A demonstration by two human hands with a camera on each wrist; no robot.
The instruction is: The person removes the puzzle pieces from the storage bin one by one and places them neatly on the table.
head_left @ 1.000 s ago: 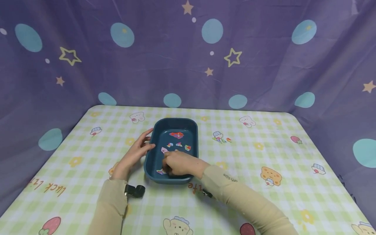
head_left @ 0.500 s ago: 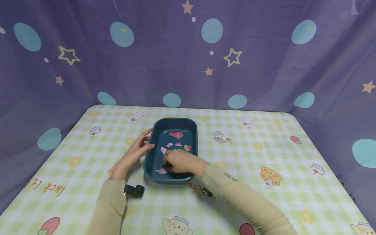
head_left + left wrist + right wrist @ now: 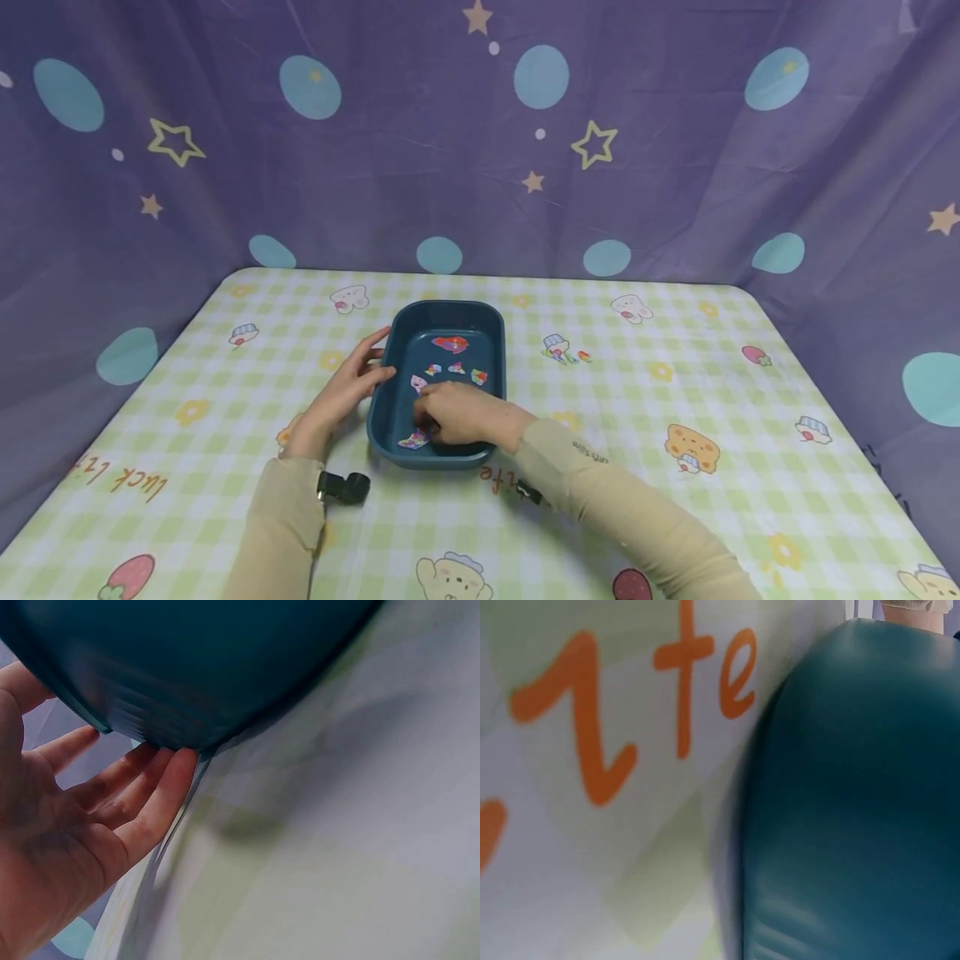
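We note a purple curtain (image 3: 420, 187), printed with stars and blue ovals, behind a table laid with a checked cloth (image 3: 622, 408). A blue tray (image 3: 447, 317) stands left of the cloth's middle, its long sides running away from the person.

We find the left hand (image 3: 348, 386) at the tray's left side with fingers spread. The thumb rests at the rim, and the left wrist view shows fingertips touching the outer wall.

The right hand (image 3: 467, 414) reaches into the near half of the tray, fingers bent downward. Its fingertips are hidden in the head view and outside the right wrist view, so we cannot tell whether they pinch anything.

Inside the tray, a patterned piece (image 3: 413, 439) lies just beside those fingers, towards the near left corner. A pink piece (image 3: 417, 383) lies beyond the hand, three small scraps (image 3: 456, 367) farther up, and a red piece (image 3: 451, 344) towards the far end.

We record more colourful bits (image 3: 584, 357) on the cloth, right of the tray.
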